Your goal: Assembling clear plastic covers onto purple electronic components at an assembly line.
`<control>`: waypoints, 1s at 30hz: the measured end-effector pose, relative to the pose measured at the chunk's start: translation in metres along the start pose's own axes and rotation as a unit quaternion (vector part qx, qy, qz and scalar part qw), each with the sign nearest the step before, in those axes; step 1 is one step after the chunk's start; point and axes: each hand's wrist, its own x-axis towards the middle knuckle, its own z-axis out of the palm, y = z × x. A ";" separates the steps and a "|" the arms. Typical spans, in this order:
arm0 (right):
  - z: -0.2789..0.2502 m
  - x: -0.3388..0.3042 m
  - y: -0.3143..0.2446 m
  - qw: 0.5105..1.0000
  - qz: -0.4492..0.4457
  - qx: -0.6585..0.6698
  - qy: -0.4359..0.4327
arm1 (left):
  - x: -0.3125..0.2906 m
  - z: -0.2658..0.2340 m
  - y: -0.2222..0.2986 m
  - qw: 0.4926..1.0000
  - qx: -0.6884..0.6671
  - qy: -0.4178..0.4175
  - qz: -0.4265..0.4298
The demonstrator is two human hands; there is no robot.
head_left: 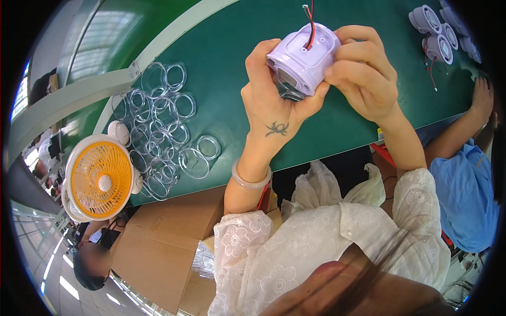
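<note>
Over the green table I hold up a pale lilac plastic housing [308,58] between both hands. A red and black wire pair comes out of its recessed face, with a small white plug at the end. My left hand [271,89] wraps round the housing's left side and underside, thumb and fingers closed on it. Within the lower opening shows a clear, shiny part [289,87], partly hidden. My right hand [366,71] grips the right side, its fingers curled against the rim; the fingertips are partly hidden behind the housing.
Several clear plastic rings [163,126] lie piled at the table's left, beside an orange and white fan [103,176]. Several similar lilac housings [437,47] stand at the far right, near a co-worker's hand [480,100]. An open cardboard box [163,237] sits below the table's front edge [327,156].
</note>
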 end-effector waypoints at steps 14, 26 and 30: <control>0.000 -0.001 -0.004 1.000 0.025 0.011 -0.005 | -0.001 -0.001 -0.001 1.000 -0.001 0.001 0.012; -0.004 0.005 -0.002 0.999 0.026 0.013 -0.021 | 0.002 0.000 -0.001 1.000 -0.018 -0.007 0.009; -0.002 -0.001 -0.004 0.977 0.108 0.180 0.033 | 0.002 0.003 -0.001 0.998 -0.057 -0.006 0.006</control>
